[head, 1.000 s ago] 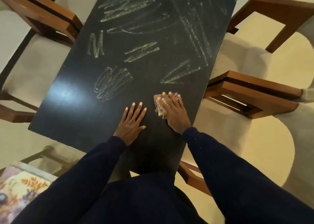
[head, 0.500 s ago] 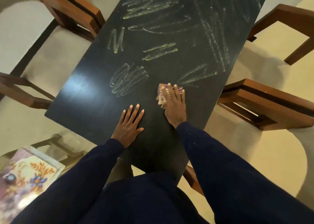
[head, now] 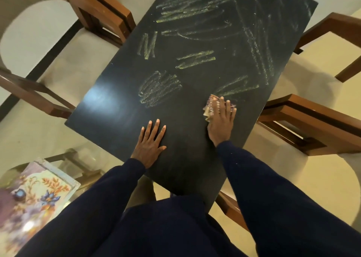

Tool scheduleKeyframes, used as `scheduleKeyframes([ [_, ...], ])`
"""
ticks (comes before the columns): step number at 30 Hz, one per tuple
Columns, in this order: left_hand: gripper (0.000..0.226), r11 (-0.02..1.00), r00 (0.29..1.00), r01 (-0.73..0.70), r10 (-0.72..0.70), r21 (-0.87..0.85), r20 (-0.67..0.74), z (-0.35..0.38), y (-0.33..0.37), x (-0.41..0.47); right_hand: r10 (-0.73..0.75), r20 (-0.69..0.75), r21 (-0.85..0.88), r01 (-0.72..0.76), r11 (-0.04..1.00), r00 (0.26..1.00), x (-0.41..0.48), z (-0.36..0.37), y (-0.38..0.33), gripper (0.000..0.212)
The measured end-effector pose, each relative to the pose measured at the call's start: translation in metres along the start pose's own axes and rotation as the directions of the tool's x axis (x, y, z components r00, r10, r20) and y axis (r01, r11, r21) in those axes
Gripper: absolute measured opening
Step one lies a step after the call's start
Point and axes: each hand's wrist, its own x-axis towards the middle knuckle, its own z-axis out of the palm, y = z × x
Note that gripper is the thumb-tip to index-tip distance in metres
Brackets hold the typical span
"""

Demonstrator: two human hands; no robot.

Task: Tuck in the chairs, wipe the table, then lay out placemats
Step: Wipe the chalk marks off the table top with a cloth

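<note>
A dark, matte, rectangular table top is observed running away from the person, and all positions are recorded against it. The left hand is laid flat on the near part of the table, palm down, with fingers straight and slightly spread; nothing is held in it. The right hand is placed towards the table's right edge, a little further up than the left. Its fingers are extended and pressed down on a small, crumpled, pale patterned cloth, which is pinned against the table surface and shows beyond the fingertips and at the thumb side. Yellow-green chalk-like scribbles are noted across the middle and far parts of the table; the nearest strokes lie just beyond the cloth. The near part of the table around both hands is seen to be free of marks. Brown wooden chairs with cream seats are recorded along both long sides: one at the far left, one at the near left, one at the near right and one at the far right. A floral-printed rectangular mat, blurred, is seen off the table's near left corner, lower than the table top. Both forearms are covered by dark navy sleeves.
</note>
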Motion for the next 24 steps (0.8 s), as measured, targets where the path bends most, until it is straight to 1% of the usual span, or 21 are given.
scheduleKeyframes([
  [1,0.086,1.0,1.0,-0.005,0.005,-0.007,-0.003,0.0,0.0,0.0,-0.054,0.002,0.014,0.054,0.998,0.999,-0.004,0.004,-0.015,0.086],
  [3,0.087,1.0,1.0,-0.013,0.013,-0.02,-0.01,0.001,-0.002,-0.001,-0.247,0.049,0.032,0.246,0.969,0.968,-0.025,0.011,-0.034,0.091],
  [4,0.087,1.0,1.0,-0.013,0.013,-0.024,-0.01,0.001,-0.003,-0.001,-0.369,0.097,0.041,0.366,0.93,0.924,-0.039,0.013,-0.035,0.092],
  [5,0.088,1.0,1.0,-0.014,0.014,-0.026,-0.009,0.002,-0.004,0.0,-0.482,0.139,0.05,0.48,0.876,0.865,-0.053,0.013,-0.03,0.093],
  [6,0.088,1.0,1.0,-0.016,0.016,-0.027,-0.002,0.002,-0.005,0.0,-0.56,0.165,0.064,0.558,0.828,0.812,-0.064,0.013,-0.018,0.092],
  [7,0.089,1.0,1.0,-0.017,0.017,-0.026,0.007,0.002,-0.006,0.001,-0.597,0.169,0.086,0.592,0.801,0.784,-0.071,0.011,-0.002,0.089],
  [8,0.09,1.0,1.0,-0.016,0.017,-0.023,0.015,0.003,-0.007,0.001,-0.6,0.152,0.107,0.59,0.8,0.786,-0.075,0.006,0.016,0.085],
  [9,0.09,1.0,1.0,-0.016,0.016,-0.02,0.02,0.005,-0.009,0.001,-0.576,0.13,0.119,0.564,0.817,0.807,-0.076,0.003,0.033,0.081],
  [11,0.089,1.0,1.0,-0.018,0.018,-0.019,0.007,0.009,-0.011,-0.002,-0.47,0.095,0.094,0.462,0.882,0.878,-0.069,-0.005,0.054,0.08],
  [12,0.088,1.0,1.0,-0.019,0.019,-0.02,0.0,0.01,-0.012,-0.004,-0.388,0.087,0.079,0.382,0.921,0.917,-0.061,-0.008,0.054,0.083],
  [14,0.087,1.0,1.0,-0.016,0.016,-0.019,-0.003,0.011,-0.011,-0.006,-0.2,0.062,0.057,0.196,0.979,0.978,-0.045,-0.01,0.037,0.088],
  [15,0.087,1.0,1.0,-0.012,0.012,-0.01,0.0,0.011,-0.01,-0.007,-0.126,0.041,0.049,0.124,0.991,0.991,-0.039,-0.008,0.023,0.087],
  [16,0.087,1.0,1.0,-0.009,0.009,-0.007,0.003,0.01,-0.009,-0.006,-0.082,0.022,0.05,0.081,0.995,0.996,-0.036,-0.004,0.007,0.085],
  [17,0.086,1.0,1.0,-0.008,0.008,-0.011,0.011,0.008,-0.008,-0.007,-0.074,0.009,0.061,0.073,0.995,0.997,-0.035,0.001,-0.008,0.085],
  [18,0.087,1.0,1.0,-0.009,0.009,-0.016,0.014,0.007,-0.007,-0.008,-0.099,0.004,0.073,0.099,0.992,0.995,-0.039,0.006,-0.022,0.086],
  [20,0.087,1.0,1.0,-0.016,0.016,-0.009,0.004,0.007,-0.008,-0.01,-0.236,0.04,0.08,0.232,0.969,0.971,-0.061,0.015,-0.039,0.092],
  [22,0.087,1.0,1.0,-0.02,0.02,-0.014,-0.01,0.008,-0.011,-0.01,-0.426,0.1,0.109,0.416,0.903,0.899,-0.094,0.016,-0.033,0.092],
  [23,0.087,0.999,1.0,-0.024,0.023,-0.023,-0.017,0.008,-0.011,-0.01,-0.505,0.124,0.118,0.493,0.862,0.854,-0.11,0.015,-0.019,0.088],
  [24,0.087,0.999,0.999,-0.027,0.027,-0.029,-0.019,0.009,-0.011,-0.01,-0.552,0.143,0.117,0.54,0.834,0.822,-0.122,0.012,0.0,0.083],
])
